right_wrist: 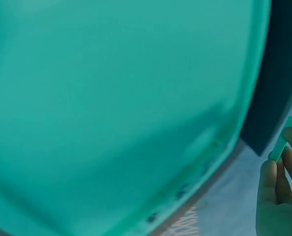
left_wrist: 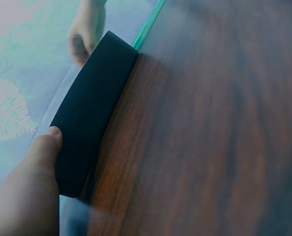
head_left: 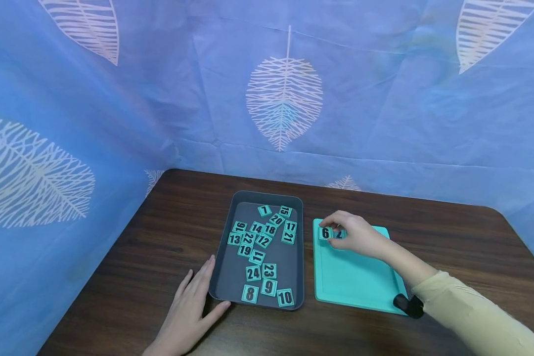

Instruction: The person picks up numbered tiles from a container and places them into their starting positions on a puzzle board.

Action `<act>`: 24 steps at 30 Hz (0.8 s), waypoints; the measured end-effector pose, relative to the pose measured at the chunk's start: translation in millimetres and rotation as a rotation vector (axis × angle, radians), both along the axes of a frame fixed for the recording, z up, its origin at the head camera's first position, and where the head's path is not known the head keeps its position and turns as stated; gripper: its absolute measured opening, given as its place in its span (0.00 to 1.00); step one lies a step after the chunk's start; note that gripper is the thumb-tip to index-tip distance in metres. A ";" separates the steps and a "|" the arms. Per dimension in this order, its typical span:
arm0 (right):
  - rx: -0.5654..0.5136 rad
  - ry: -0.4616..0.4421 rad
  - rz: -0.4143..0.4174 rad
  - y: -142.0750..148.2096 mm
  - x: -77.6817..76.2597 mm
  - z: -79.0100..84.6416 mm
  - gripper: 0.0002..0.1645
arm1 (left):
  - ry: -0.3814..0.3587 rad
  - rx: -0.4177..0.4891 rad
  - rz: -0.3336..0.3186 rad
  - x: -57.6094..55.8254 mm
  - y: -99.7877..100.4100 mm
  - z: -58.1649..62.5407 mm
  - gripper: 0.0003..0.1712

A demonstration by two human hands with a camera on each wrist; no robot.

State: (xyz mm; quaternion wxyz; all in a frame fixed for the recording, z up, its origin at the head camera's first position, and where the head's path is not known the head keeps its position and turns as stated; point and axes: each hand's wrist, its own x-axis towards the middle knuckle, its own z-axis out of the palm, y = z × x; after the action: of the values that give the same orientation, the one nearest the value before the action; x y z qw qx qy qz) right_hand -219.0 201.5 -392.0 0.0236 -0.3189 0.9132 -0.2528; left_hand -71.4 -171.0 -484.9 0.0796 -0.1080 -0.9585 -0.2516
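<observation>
My right hand [head_left: 353,235] pinches a small teal number tile [head_left: 325,233], reading 6, above the top left corner of a teal square tray [head_left: 358,277]. In the right wrist view, the held tile [right_wrist: 282,142] is seen edge-on between thumb and fingertips. Another tile [head_left: 340,234] lies partly hidden behind the fingers. Beside the teal tray stands a dark grey tray [head_left: 227,267] holding many loose number tiles. My left hand [head_left: 189,304] lies at its lower left corner with fingers extended, and the thumb [left_wrist: 51,137] touches the tray's wall in the left wrist view.
The brown wooden table [head_left: 160,227] carries both trays, with a narrow gap between them. Blue cloth [head_left: 360,99] with white leaf prints hangs behind the table and along its left. A black wrist device [head_left: 408,305] overlaps the teal tray's lower right corner.
</observation>
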 end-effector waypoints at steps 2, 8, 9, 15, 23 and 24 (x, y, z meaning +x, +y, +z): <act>0.009 -0.013 -0.002 7.3 3.9 -5.1 0.20 | 0.005 0.000 0.001 -0.2 -0.5 -0.1 0.53; 0.005 -0.061 0.004 18.2 9.4 -20.1 0.19 | -0.008 -0.004 0.003 -0.2 -0.2 0.7 0.53; 0.007 -0.070 0.004 19.2 9.8 -22.5 0.18 | -0.009 -0.005 0.003 0.0 0.0 0.8 0.53; 0.030 -0.084 -0.010 19.5 9.9 -34.6 0.17 | -0.008 -0.006 -0.002 -0.8 -0.6 -0.2 0.53; 0.017 -0.056 -0.034 15.5 8.8 -39.0 0.17 | 0.007 -0.002 -0.011 -1.0 -1.3 -0.9 0.53; 0.012 -0.053 -0.037 15.1 8.6 -39.2 0.17 | 0.007 -0.002 -0.011 -1.0 -1.4 -1.0 0.52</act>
State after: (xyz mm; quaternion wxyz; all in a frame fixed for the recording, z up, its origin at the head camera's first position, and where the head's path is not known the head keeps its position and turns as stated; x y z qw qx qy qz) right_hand -210.4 216.6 -431.2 0.0451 -0.2951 0.9195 -0.2559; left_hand -72.4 -172.4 -485.9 0.0815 -0.1144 -0.9579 -0.2504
